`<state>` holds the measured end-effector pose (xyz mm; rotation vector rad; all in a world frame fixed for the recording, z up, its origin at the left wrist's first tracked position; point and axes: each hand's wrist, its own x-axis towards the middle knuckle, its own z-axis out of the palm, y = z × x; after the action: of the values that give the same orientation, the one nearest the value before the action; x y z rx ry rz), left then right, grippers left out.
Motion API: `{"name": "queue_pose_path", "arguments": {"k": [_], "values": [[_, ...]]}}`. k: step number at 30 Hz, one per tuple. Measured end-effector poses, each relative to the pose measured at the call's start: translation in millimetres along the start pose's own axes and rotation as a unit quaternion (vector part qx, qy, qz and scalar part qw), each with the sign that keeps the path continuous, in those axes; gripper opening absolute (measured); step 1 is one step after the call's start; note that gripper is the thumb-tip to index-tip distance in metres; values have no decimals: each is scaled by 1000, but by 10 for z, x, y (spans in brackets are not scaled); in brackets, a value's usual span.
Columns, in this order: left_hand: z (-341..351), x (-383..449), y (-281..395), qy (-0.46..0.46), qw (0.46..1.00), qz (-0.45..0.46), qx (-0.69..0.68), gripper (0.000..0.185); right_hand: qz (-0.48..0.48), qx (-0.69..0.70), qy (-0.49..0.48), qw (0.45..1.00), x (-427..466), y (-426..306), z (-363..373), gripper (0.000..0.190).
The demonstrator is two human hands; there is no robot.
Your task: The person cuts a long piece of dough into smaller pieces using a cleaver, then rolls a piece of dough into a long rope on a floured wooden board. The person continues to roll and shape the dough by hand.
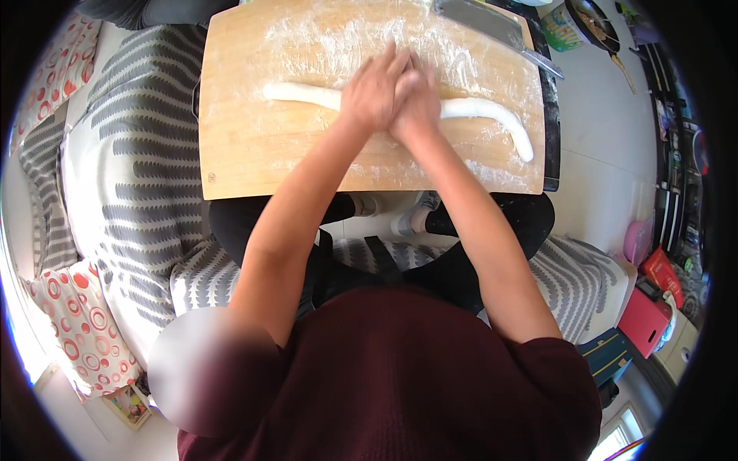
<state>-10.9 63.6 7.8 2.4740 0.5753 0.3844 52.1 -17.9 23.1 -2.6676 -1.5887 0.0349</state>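
Note:
A long white rope of dough [479,108] lies across a floured wooden board [248,144]. Its left part is nearly straight, while the right end bends down towards me. Over the middle of the rope are my left hand [371,95] and my right hand [420,104], close together and touching near the thumbs. My left hand's fingers are extended and somewhat apart. The fingers of my right hand are blurred and partly hidden. Both hands cover the rope's middle, so whether the palms press on it is not visible.
A cleaver [490,26] lies at the board's far right corner, its handle [543,63] over the edge. Beyond stands a pan [592,26] of food with a utensil in it. A sofa with a striped cover [155,121] is at the left. My legs are under the board's near edge.

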Motion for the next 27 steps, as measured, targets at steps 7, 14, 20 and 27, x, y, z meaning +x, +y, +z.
{"name": "queue_pose_path", "arguments": {"k": [7,14,20,27], "values": [[-18,-1113,56,-15,989,4,145,54,-21,64,44,997,-882,137,206,60],[-333,-237,-536,34,963,-99,248,53,62,47,33,996,120,414,195,61],[-549,-1530,-379,2,979,-80,189,55,-18,56,-5,998,-1282,355,-47,62],[-753,-510,-1280,153,957,-140,204,63,59,74,57,994,-50,645,88,58]]}}
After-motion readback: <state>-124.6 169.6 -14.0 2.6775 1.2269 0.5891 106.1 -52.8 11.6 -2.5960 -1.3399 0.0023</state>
